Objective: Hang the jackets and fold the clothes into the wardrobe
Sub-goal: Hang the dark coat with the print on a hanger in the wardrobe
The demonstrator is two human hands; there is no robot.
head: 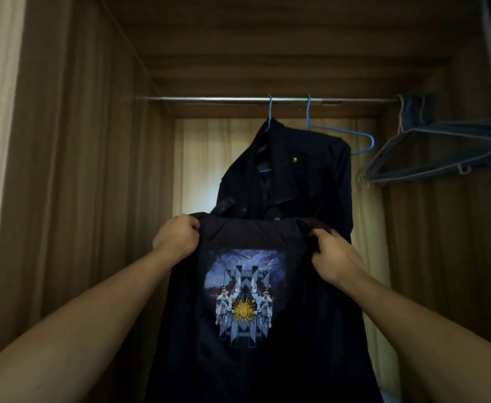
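Your left hand [175,237], centre left of the frame: fingers curled round the top left corner of the dark printed shirt [244,301]. Your right hand [330,257], centre right: fingers pinching its top right corner. Shirt: held up spread, lower centre, print facing you, before the wardrobe [78,141]. Dark jacket [290,175]: upper centre, behind the shirt, on a blue hanger [270,112] from the metal rail [209,98]. Second blue hanger [354,135]: just right of the jacket. Bundle of hangers [430,152]: upper right.

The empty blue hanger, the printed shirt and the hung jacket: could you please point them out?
empty blue hanger [371,141]: head view, on its outer bend.
printed shirt [242,301]: head view, on the printed picture.
hung jacket [290,175]: head view, on its chest.
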